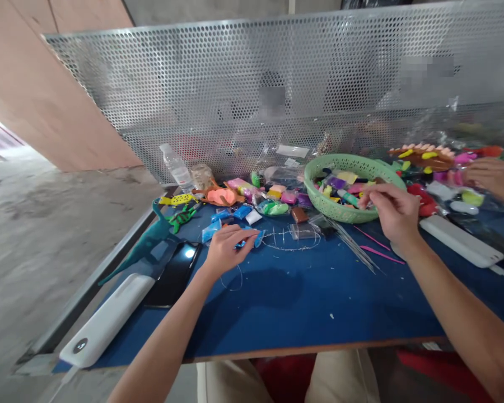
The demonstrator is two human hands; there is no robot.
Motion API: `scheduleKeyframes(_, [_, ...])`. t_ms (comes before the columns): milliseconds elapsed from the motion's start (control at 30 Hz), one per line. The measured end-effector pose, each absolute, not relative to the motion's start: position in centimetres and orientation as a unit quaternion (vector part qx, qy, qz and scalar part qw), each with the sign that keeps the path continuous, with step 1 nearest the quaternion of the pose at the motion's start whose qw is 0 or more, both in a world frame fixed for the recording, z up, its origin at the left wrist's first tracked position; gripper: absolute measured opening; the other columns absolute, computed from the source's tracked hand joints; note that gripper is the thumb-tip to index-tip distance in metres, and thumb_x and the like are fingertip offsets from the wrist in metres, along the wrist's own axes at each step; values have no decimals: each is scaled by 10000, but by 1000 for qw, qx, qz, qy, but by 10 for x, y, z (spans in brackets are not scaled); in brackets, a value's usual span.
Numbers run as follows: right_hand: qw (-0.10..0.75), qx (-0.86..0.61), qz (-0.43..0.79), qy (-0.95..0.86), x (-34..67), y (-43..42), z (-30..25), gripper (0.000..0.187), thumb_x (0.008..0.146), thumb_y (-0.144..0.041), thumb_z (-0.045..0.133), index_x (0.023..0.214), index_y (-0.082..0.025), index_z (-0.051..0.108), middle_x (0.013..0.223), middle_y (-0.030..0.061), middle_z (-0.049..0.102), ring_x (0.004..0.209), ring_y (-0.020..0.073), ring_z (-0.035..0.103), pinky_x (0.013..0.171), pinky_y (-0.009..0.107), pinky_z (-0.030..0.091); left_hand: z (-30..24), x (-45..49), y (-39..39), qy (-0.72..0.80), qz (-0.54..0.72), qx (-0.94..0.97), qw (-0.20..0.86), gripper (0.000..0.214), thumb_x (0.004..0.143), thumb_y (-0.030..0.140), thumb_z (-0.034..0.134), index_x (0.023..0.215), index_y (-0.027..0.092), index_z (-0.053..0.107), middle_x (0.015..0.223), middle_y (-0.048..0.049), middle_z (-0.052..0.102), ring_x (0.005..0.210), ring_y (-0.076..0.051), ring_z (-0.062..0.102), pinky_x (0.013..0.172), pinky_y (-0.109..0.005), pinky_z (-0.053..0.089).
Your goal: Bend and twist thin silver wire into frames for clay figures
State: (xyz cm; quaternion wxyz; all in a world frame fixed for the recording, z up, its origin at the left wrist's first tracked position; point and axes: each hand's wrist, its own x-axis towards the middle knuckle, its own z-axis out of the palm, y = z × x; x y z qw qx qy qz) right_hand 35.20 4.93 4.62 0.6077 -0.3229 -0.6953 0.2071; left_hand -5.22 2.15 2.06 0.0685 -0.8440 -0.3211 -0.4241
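My left hand (231,249) is closed over the blue table, its fingers pinched on a small blue plastic packet (259,239). Just right of it lies a thin wire frame (292,248), a long oval with cross wires. Over the right front rim of a green basket (331,210), my right hand (392,212) hovers with thumb and fingertips drawn together. What they hold, if anything, is too small to make out. Several straight wires (355,246) and two pink strips (382,254) lie below that hand.
At left are a teal long-necked dinosaur (149,243), a dark phone (174,277) and a white power bank (109,319). Coloured clay packets (277,193) line the back before a perforated metal panel (235,73). Another person's hand (493,176) is at right, behind a white power bank (460,240).
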Motion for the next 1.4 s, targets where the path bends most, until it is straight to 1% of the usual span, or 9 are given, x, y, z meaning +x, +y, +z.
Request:
scheduleKeyframes(167, [426,-355,188,-810,325,11,43,196,960,-223,598,1080,-287,739,817,13,747,729,188,707,671,333,579,21,-52,24,-345,-397,-847,72,165,914,208,665,1062,241,727,910,-31,767,854,-191,678,812,-357,538])
scheduleKeyframes(267, [354,-357,123,-856,312,9,29,205,950,-235,615,1115,-294,721,995,34,762,930,231,718,833,376,579,25,-55,25,-353,-361,-863,34,276,929,252,660,1204,239,677,1135,-64,743,1030,-217,681,940,-405,535])
scheduleKeyframes(367, [326,-386,92,-858,307,15,17,326,954,-320,614,1276,-292,650,1253,73,695,1150,291,654,967,440,548,27,-58,25,-367,-299,-881,4,402,937,330,664,1324,236,610,1274,-84,689,1141,-237,654,1002,-427,514])
scheduleKeyframes(533, [235,-445,145,-852,307,22,6,670,924,-499,630,1525,-304,406,1427,110,575,1154,314,646,902,465,587,25,-56,23,-394,-221,-892,17,413,960,439,622,1330,256,621,1233,-66,709,1148,-256,647,982,-434,502])
scheduleKeyframes(600, [210,-445,161,-856,307,24,4,654,922,-521,625,1511,-319,427,1382,101,609,1175,319,632,934,487,569,22,-54,22,-399,-213,-891,35,398,976,444,596,1323,254,630,1209,-62,721,1146,-260,646,978,-436,489])
scheduleKeyframes(833, [242,-397,188,-865,308,31,1,465,944,-462,604,1384,-312,592,1129,68,730,1035,267,676,935,457,546,15,-47,18,-391,-204,-896,52,290,1015,396,536,1201,245,700,1097,-37,759,1043,-229,689,917,-392,483])
scheduleKeyframes(1100, [303,-407,169,-845,311,35,-11,377,935,-436,615,1271,-278,675,1070,66,755,938,252,707,902,436,564,18,-41,14,-372,-225,-895,103,215,991,322,579,1139,272,728,1209,-43,726,1105,-236,661,1010,-434,429])
scheduleKeyframes(1267, [330,-418,138,-835,304,33,-8,388,982,-380,549,1345,-272,634,1238,71,713,1161,271,648,1035,483,500,20,-37,11,-356,-201,-909,76,199,998,309,561,1053,299,752,1138,-26,739,1079,-234,668,987,-433,443])
scheduleKeyframes(1400, [318,-414,153,-839,301,30,-2,432,1021,-340,471,1443,-288,549,1396,66,631,1310,277,560,1102,513,456,18,-33,9,-373,-208,-904,23,205,992,340,564,1059,302,754,1218,-34,713,1123,-243,658,982,-437,473])
